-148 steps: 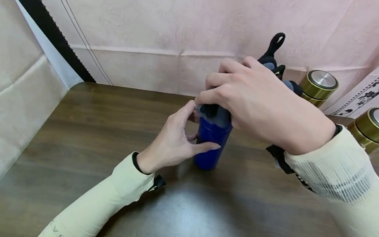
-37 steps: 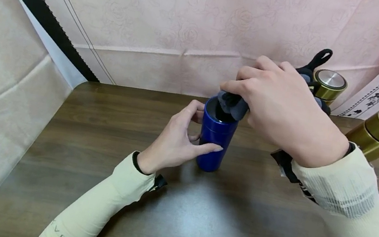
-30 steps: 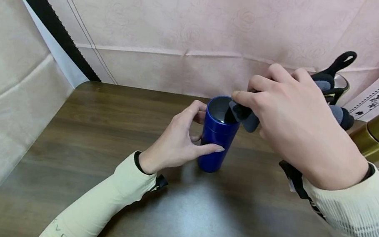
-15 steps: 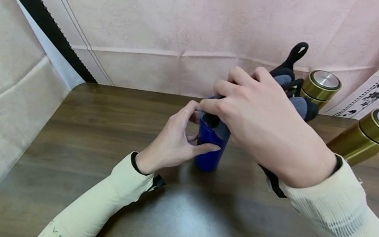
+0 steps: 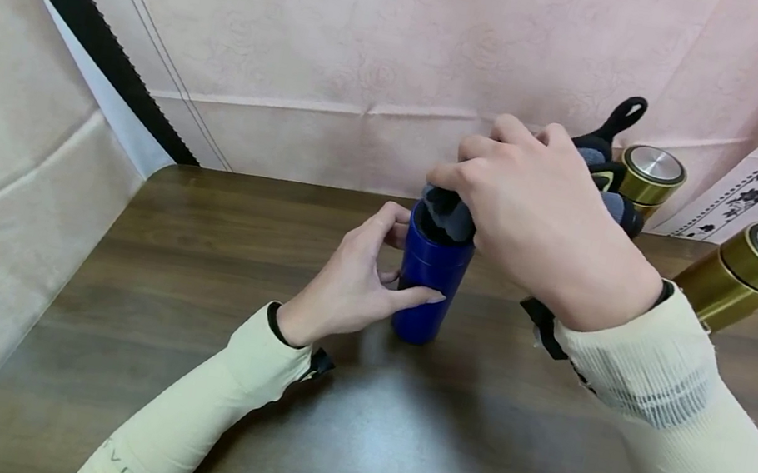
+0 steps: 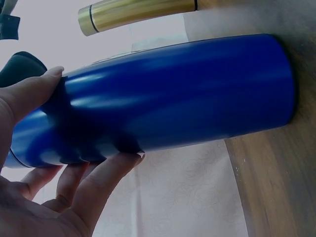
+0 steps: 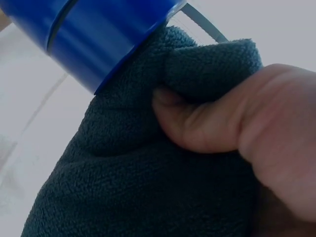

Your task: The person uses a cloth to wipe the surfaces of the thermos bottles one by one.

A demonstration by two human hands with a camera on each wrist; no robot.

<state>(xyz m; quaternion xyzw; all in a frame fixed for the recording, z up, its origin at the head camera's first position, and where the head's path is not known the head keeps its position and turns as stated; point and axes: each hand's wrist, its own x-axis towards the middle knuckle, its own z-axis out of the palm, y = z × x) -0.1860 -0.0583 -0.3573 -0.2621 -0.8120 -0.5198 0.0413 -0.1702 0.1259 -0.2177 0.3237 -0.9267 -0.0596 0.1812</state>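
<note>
A blue tumbler (image 5: 429, 279) stands upright on the wooden table, its top uncovered. My left hand (image 5: 350, 282) holds it from the left, with the thumb (image 6: 34, 94) on one side and the fingers on the other. Above the rim, my right hand (image 5: 542, 219) grips a bunched dark grey cleaning cloth (image 7: 118, 163). Part of the cloth lies at the tumbler's mouth, while the rest, with a black hanging loop (image 5: 624, 115), sticks out behind the hand. In the right wrist view the thumb (image 7: 197, 123) presses into the cloth; the other fingers are mostly hidden.
Two gold flasks with silver-topped lids stand to the right: one farther flask (image 5: 652, 175) by the back wall and one nearer flask (image 5: 753, 273) beside the right forearm. Pale patterned cloth (image 5: 354, 29) hangs behind the table (image 5: 211, 241).
My right hand drew the cloth to the right off the mouth, brought it back left over the rim, and now has it slightly higher there. My left hand keeps its hold on the tumbler.
</note>
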